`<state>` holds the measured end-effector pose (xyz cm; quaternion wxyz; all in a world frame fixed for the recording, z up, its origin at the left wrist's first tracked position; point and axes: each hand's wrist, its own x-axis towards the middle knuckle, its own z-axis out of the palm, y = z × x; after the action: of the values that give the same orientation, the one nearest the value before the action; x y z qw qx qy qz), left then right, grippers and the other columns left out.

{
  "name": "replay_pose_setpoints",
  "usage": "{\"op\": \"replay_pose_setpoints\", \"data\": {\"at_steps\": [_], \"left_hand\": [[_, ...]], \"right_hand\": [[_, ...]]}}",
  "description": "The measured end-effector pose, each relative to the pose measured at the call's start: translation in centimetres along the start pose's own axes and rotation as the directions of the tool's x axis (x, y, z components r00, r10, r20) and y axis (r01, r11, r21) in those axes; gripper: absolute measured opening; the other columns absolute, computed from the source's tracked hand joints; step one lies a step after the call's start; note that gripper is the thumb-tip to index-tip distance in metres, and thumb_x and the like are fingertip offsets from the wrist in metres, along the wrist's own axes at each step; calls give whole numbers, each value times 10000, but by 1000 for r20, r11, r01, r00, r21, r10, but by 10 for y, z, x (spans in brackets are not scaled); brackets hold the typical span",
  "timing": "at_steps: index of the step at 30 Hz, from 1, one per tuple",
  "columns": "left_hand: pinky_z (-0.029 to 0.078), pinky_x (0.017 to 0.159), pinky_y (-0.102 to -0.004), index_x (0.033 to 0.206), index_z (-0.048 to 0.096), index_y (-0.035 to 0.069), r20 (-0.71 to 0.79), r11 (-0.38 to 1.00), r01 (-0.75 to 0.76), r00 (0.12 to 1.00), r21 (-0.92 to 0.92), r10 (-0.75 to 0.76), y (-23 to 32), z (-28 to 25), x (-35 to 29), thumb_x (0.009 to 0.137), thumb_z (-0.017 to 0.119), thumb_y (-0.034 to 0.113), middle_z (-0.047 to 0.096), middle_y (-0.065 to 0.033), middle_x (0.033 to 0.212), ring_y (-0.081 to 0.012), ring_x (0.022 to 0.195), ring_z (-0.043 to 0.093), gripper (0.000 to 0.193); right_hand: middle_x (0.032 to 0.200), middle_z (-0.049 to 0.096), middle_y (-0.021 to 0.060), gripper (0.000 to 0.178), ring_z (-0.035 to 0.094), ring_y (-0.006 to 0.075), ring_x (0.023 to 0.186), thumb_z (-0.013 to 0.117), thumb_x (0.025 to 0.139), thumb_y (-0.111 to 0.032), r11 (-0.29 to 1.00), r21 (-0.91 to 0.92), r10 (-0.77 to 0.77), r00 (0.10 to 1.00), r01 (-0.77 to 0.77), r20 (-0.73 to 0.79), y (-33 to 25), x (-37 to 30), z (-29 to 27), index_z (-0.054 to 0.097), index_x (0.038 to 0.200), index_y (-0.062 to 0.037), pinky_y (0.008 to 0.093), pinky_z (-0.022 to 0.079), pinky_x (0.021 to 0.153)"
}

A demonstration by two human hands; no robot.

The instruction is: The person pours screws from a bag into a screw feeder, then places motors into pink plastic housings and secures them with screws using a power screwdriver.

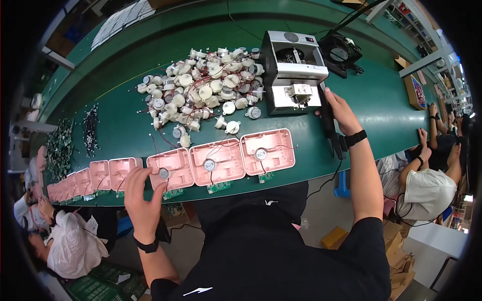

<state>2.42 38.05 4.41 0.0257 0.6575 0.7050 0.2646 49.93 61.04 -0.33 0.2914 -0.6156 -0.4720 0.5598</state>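
Observation:
My left hand (142, 198) is at the near left corner of a pink plastic casing (181, 159), with bent fingers at its left wall and the thumb at its front edge. Inside that casing sits a small round motor (163, 173) with thin wires. Two more open casings stand to its right, each with a motor; green circuit boards (219, 187) hang at their front edges. My right hand (342, 114) is wrapped round a black electric screwdriver (329, 120), upright beside a screw feeder (296, 72) with a silver and black body. The screwdriver's tip is hard to make out.
A large heap of white motors (205, 92) with red wires lies behind the casings. More pink casings (100, 173) line the bench edge leftward, near piles of small dark parts (90, 131). A black fan (341, 52) stands right of the feeder. Other people sit on both sides.

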Motion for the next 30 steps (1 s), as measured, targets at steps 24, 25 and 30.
{"op": "replay_pose_setpoints", "data": {"at_steps": [24,25,30], "left_hand": [[391,1079,-452,1340,531,93,307,869,-436,815,-233,491,118,105,12,725,799,171,489,-139,1393,-344,1328,439,676],[385,1085,-452,1334,538,96,305,871,-435,817,-230,488,118,106,12,728,794,163,497,-136,1384,-341,1327,440,661],[365,1109,-438,1321,560,93,301,862,-464,808,-204,506,114,114,17,750,771,155,535,-112,1333,-320,1324,439,612]], "right_hand": [[660,533,67,216,530,178,524,645,932,-137,441,160,-814,469,883,-344,-128,-62,78,528,1044,6,312,442,503],[650,532,68,212,530,179,515,648,930,-137,443,132,-816,460,887,-350,-129,-59,78,530,1029,9,311,440,496],[651,535,67,188,523,173,511,644,928,-128,507,120,-797,517,854,-312,-120,-45,76,530,1007,0,310,437,491]]}}
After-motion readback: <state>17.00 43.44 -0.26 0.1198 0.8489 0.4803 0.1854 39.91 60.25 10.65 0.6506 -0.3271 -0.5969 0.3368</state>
